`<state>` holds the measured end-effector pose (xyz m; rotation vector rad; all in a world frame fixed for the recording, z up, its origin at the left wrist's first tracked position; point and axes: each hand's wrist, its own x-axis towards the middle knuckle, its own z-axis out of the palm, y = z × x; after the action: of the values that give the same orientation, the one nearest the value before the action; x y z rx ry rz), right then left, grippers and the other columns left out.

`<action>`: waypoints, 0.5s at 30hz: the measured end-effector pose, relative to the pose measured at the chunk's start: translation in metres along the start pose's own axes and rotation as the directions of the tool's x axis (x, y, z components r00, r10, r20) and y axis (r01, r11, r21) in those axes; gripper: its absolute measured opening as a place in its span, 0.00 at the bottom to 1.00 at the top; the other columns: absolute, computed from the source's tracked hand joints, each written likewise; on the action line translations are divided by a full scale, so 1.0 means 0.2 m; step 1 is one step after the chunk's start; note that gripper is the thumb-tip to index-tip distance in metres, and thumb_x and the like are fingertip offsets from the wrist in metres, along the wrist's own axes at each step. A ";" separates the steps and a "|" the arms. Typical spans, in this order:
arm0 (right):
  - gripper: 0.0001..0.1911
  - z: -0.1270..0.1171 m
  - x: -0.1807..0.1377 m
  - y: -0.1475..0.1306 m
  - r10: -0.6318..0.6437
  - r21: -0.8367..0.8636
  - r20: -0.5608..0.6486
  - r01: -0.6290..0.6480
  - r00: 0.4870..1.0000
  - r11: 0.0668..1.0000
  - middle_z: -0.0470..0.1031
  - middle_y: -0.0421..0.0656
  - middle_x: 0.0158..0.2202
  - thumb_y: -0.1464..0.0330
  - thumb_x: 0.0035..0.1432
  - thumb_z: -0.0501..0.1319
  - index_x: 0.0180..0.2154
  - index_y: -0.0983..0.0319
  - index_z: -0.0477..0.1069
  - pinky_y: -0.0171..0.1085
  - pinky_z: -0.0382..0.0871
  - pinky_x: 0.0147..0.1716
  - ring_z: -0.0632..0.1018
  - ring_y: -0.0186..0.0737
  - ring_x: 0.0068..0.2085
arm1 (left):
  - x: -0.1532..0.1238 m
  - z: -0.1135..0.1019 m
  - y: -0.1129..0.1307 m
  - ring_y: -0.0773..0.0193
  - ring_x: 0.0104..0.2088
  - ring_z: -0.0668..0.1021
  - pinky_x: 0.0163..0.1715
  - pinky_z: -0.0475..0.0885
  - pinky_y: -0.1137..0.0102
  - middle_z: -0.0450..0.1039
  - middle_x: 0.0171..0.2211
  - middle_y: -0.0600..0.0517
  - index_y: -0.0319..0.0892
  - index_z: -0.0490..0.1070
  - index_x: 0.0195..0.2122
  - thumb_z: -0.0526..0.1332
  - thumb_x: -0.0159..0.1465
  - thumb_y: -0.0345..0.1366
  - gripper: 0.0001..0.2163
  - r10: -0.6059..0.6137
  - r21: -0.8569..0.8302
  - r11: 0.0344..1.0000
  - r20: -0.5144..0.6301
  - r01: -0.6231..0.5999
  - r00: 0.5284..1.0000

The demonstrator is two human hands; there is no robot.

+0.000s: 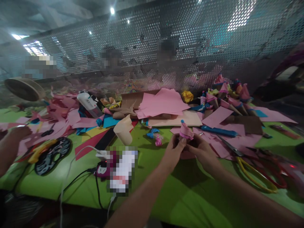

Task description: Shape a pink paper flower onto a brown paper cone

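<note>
Between my two hands, just above the green table [152, 202], is a small pink paper piece [186, 131] with a blue ball-like tip, pointing upward. My left hand [175, 148] closes on its left side, thumb in front. From the right, my right hand [199, 147] grips it low down, with its fingers partly hidden. The base of the piece is covered by my fingers. Beside my left hand lie a scrunched blue bit [152, 133] and a shiny pink wrapped bit [158, 140]. Pink paper pieces [223, 152] lie by my right hand.
Yellow-handled scissors [256, 178], red-handled scissors [282, 181] and a blue cutter [219, 130] lie right. Pink sheets [163, 103] and pink-topped paper cones [223, 90] fill the back. A phone [123, 171] with cables lies left; another person's hand [17, 136] is at far left.
</note>
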<state>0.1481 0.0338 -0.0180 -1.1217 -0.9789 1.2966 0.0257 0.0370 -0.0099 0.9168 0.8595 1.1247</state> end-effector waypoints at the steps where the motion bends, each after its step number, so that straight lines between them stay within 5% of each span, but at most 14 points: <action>1: 0.27 0.00 0.00 0.01 -0.005 -0.017 0.005 0.006 1.000 1.000 0.74 0.37 0.25 0.56 0.34 0.79 0.35 0.55 0.72 0.41 0.71 0.32 0.75 0.42 0.30 | 0.00 0.00 0.00 0.62 0.44 0.75 0.45 0.70 0.69 0.77 0.41 0.52 0.45 0.75 0.42 0.71 0.53 0.56 0.23 -0.004 0.004 1.000 -0.001 0.004 1.000; 7: 0.26 -0.01 -0.01 0.02 -0.050 -0.028 0.022 0.051 0.998 0.998 0.74 0.37 0.28 0.52 0.40 0.77 0.38 0.56 0.72 0.40 0.70 0.32 0.74 0.41 0.30 | 0.01 -0.02 -0.01 0.70 0.29 0.70 0.31 0.65 0.74 0.72 0.32 0.55 0.45 0.75 0.41 0.67 0.55 0.60 0.25 -0.080 -0.062 0.995 -0.006 0.080 0.997; 15: 0.25 -0.02 0.00 0.01 -0.028 -0.054 0.047 0.031 0.999 0.998 0.75 0.37 0.27 0.53 0.39 0.77 0.34 0.55 0.69 0.41 0.70 0.31 0.75 0.41 0.29 | 0.00 0.00 0.01 0.69 0.30 0.69 0.33 0.66 0.73 0.69 0.28 0.56 0.44 0.75 0.39 0.70 0.48 0.63 0.29 -0.071 0.001 0.997 -0.001 0.071 0.997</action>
<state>0.1515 0.0337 -0.0211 -1.1190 -1.0666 1.2837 0.0240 0.0367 -0.0086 0.8800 0.8868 1.0638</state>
